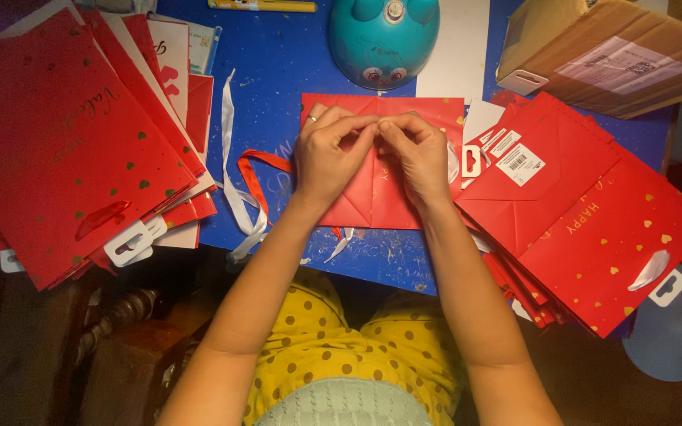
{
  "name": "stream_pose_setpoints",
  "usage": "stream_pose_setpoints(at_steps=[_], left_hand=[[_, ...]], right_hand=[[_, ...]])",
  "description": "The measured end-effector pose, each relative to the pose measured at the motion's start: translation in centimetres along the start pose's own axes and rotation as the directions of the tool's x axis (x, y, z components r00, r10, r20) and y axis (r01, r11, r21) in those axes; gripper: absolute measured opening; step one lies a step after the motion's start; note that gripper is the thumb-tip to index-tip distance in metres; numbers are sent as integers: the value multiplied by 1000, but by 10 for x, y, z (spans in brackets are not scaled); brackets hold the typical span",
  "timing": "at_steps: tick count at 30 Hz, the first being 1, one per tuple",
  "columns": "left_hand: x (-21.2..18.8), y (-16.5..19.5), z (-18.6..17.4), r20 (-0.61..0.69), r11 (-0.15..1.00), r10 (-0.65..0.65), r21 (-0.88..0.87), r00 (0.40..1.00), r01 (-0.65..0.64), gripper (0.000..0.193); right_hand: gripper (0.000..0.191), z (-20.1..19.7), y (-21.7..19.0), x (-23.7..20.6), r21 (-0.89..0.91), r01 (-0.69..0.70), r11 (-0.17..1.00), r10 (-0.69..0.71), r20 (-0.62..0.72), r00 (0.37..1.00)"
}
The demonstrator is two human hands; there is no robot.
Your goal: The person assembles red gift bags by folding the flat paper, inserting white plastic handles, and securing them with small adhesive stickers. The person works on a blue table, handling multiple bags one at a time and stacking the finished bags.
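Note:
A flat red paper gift bag (380,185) lies on the blue table (278,63) in front of me. My left hand (329,154) and my right hand (416,154) rest on it side by side, fingertips pinched together near the bag's upper middle. A ring sits on my left hand. What the fingertips pinch is too small to tell. A red ribbon (256,170) and a white ribbon (234,197) trail off the bag's left side.
A stack of red gift bags with gold hearts (73,142) lies at the left, another stack (586,205) at the right. A teal round toy-like object (383,39) and a cardboard box (609,55) stand at the back. A yellow marker (262,5) lies at the far edge.

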State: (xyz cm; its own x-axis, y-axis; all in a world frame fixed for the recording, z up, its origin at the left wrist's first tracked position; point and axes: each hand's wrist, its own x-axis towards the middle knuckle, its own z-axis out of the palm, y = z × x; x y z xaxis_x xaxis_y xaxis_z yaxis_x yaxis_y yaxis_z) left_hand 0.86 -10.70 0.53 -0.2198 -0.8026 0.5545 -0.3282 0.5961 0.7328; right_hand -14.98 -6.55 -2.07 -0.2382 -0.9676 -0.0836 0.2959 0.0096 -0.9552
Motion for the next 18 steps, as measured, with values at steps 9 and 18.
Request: stream_pose_setpoints(at_steps=[9,18], left_hand=[[-4,-21,8,96,948,-190,-241,977,208,36],[-10,-43,17,327,566,-337,-679,883,468,42]], right_hand=[[12,-6,-3,1,152,-31,988,23,59,998],[15,-5,-4,-1,129,-86,988,75,94,993]])
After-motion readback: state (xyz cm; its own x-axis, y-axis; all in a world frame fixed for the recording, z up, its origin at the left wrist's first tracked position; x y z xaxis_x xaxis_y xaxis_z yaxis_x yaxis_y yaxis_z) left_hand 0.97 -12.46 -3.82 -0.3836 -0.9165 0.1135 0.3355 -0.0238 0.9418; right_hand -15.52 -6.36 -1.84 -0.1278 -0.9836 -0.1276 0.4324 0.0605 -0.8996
